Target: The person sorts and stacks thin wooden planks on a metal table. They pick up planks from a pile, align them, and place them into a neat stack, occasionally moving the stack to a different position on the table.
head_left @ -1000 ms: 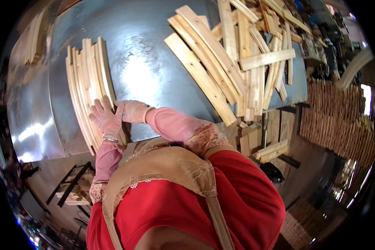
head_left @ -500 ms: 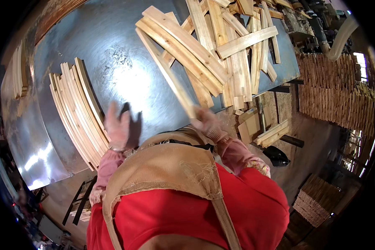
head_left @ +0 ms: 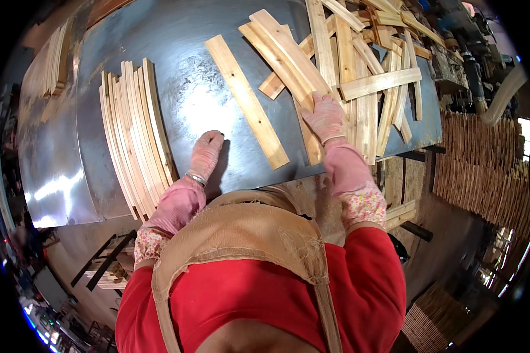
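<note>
My left hand [head_left: 207, 156], in a pale pink glove, hovers over or rests on the metal table with its fingers curled closed. A small dark spot shows at its fingertips; what it holds, if anything, I cannot make out. My right hand [head_left: 325, 119], gloved too, grips the near end of a wooden board [head_left: 284, 54] on the loose pile, thumb along its left edge. A single board [head_left: 247, 101] with dark knots lies flat between my hands, touched by neither. Left of my left hand, several boards stand on edge in a row [head_left: 134, 132].
Loose boards [head_left: 380, 85] lie crisscrossed over the right of the metal table [head_left: 185, 35]. A smaller row of boards [head_left: 57, 57] sits at the far left. Tall stacks of wood strips [head_left: 474, 147] stand beyond the table's right side; a black metal frame [head_left: 103, 259] is below left.
The board my right hand held at one end now lies flat on the table, released. That hand has moved right and away onto the pile. My left hand's spread fingers have curled closed.
</note>
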